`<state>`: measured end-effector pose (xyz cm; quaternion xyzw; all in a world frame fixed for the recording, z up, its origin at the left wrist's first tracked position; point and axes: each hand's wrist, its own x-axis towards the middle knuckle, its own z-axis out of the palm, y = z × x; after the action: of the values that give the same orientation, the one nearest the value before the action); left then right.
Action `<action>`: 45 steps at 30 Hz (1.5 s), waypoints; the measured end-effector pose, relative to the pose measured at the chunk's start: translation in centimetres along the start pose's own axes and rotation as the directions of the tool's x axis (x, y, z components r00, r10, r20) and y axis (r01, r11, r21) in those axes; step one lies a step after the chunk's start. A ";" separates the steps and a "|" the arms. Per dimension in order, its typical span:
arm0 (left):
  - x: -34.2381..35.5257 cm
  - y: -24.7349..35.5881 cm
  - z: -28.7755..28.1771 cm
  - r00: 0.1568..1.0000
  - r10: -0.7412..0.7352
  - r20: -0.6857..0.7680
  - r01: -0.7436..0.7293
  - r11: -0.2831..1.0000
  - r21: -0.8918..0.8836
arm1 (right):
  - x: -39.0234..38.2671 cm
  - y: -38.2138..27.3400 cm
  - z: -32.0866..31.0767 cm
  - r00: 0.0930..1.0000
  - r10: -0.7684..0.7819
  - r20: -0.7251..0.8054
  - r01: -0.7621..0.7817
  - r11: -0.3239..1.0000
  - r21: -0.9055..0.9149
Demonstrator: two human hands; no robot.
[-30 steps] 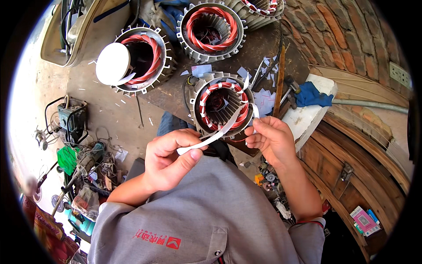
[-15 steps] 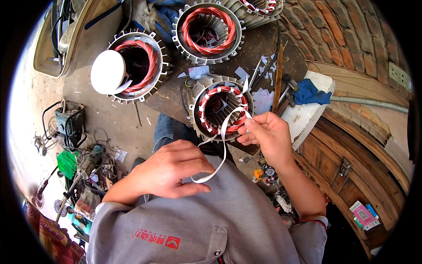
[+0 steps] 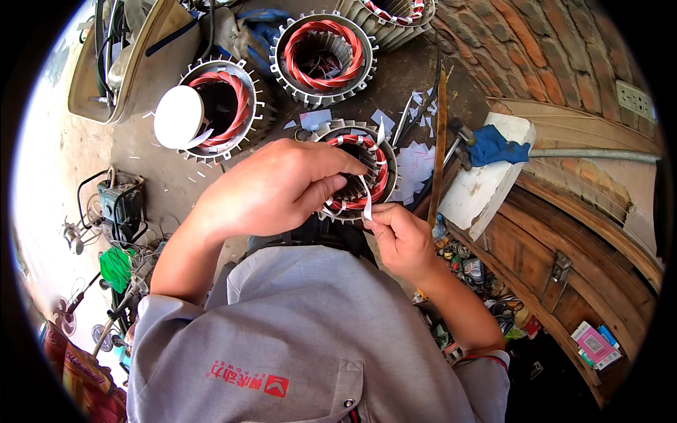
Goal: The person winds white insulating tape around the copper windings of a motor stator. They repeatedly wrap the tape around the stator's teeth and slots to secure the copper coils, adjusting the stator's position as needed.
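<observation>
My left hand (image 3: 268,190) is over the nearest motor stator (image 3: 388,169), its forefinger and thumb closed on white tape (image 3: 366,197) just inside the winding opening. My right hand (image 3: 400,241) pinches the same tape lower down, at the stator's front edge. This stator's red winding (image 3: 381,173) carries white bindings at intervals and is partly hidden by my left hand. Another stator (image 3: 243,134) has a white roll (image 3: 176,116) resting on its rim. A further stator (image 3: 323,53) with red windings stands behind.
A fourth stator (image 3: 388,28), a beige container (image 3: 123,84) and gloves (image 3: 247,39) sit at the back. Paper scraps (image 3: 416,166), a wooden strip (image 3: 438,141), a hammer (image 3: 462,134) and blue cloth (image 3: 497,144) on a white block (image 3: 476,197) lie right, beside a brick wall (image 3: 529,42).
My left hand has moved up from over my lap onto the stator. My right hand has shifted down, and the loose loop of tape is now short between them.
</observation>
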<state>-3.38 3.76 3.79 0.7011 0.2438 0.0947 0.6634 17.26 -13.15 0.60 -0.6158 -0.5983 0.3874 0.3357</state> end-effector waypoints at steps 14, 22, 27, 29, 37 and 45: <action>-4.3 7.8 3.1 0.799 0.307 0.517 -0.361 0.932 0.004 | -0.8 0.2 1.8 0.980 0.007 -0.199 0.022 0.989 0.144; -6.4 11.5 2.9 0.793 0.378 0.477 -0.518 0.832 0.202 | -0.7 3.5 4.2 0.845 -0.316 -0.430 0.304 0.948 -0.099; -1.5 6.5 2.9 0.947 0.193 -0.258 0.000 0.801 0.599 | -0.7 3.8 4.0 0.832 -0.363 -0.419 0.363 0.928 -0.082; 0.2 2.9 4.0 0.994 -0.097 -0.044 0.098 0.674 0.732 | -1.0 4.2 4.4 0.827 -0.336 -0.451 0.354 0.934 -0.047; 4.0 -0.7 6.2 0.971 -0.233 0.046 0.055 0.411 0.910 | -1.0 4.0 4.5 0.828 -0.305 -0.470 0.311 0.948 -0.067; 2.1 -1.8 5.7 0.978 0.117 -0.172 0.131 0.296 0.946 | -3.9 0.7 3.3 0.951 -0.060 -0.303 0.227 0.801 0.554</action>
<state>0.62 -0.29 1.04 0.9422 0.3232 0.0014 0.0886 14.78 -17.28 -1.33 -0.4826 -0.4447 0.4374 0.6148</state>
